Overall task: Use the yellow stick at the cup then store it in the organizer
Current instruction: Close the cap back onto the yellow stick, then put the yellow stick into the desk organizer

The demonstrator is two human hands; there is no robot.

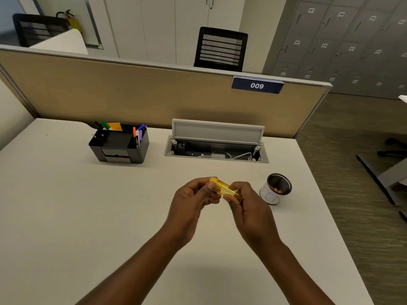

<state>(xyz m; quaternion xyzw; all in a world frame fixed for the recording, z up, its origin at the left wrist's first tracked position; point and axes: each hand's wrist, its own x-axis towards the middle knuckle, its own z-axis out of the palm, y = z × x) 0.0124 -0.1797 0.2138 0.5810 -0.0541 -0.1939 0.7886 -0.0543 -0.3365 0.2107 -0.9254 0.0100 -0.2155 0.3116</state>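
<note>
The yellow stick (223, 187) is a short, translucent yellow piece held level above the middle of the desk. My left hand (193, 200) pinches its left end and my right hand (244, 201) pinches its right end. The cup (276, 189) is a dark mesh cup with a white paper label, standing just right of my right hand, with small brownish bits inside. The black organizer (120, 145) stands at the back left of the desk, holding several pens and markers in its rear slots.
An open cable hatch (217, 148) with its lid raised sits in the desk behind my hands. A tan partition (132, 93) with a "009" tag bounds the desk's back. The desk's right edge (326, 201) drops to the floor.
</note>
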